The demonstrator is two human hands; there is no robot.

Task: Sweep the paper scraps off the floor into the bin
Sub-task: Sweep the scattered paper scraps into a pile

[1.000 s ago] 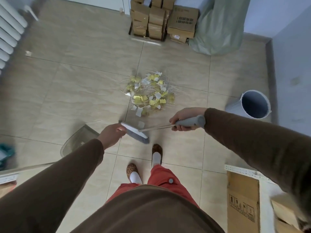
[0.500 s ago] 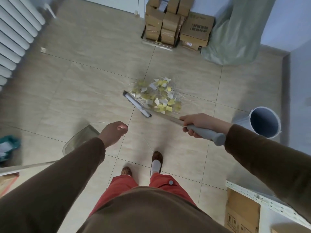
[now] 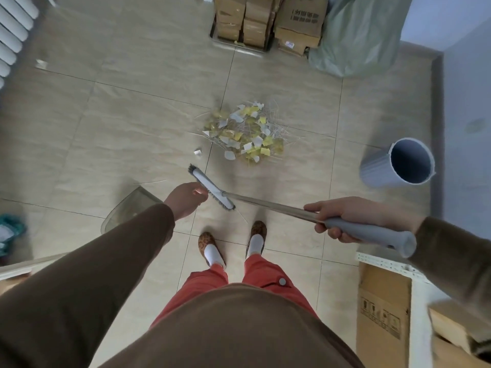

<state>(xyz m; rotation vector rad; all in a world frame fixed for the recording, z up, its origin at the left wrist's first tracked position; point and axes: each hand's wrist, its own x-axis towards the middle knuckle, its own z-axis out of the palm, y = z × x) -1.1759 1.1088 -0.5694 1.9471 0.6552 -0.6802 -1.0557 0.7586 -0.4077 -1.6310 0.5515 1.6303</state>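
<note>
Storage corner of a home or small office. Beige tiled floor (image 3: 132,123); stacked cardboard boxes (image 3: 265,19) and a filled green sack (image 3: 358,35) against the far wall; white radiator (image 3: 13,35) at left; more cartons (image 3: 382,309) beside a white perforated shelf rail (image 3: 385,264) at right.

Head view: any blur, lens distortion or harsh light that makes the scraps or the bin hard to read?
Head view: wide-angle bending curves the floor tile lines and tips the bin outward; the paper scraps are softened, edges smeared; the broom head by the left hand is fairly crisp, as is the right hand; light is soft and even, without hard shadows or glare.
</note>
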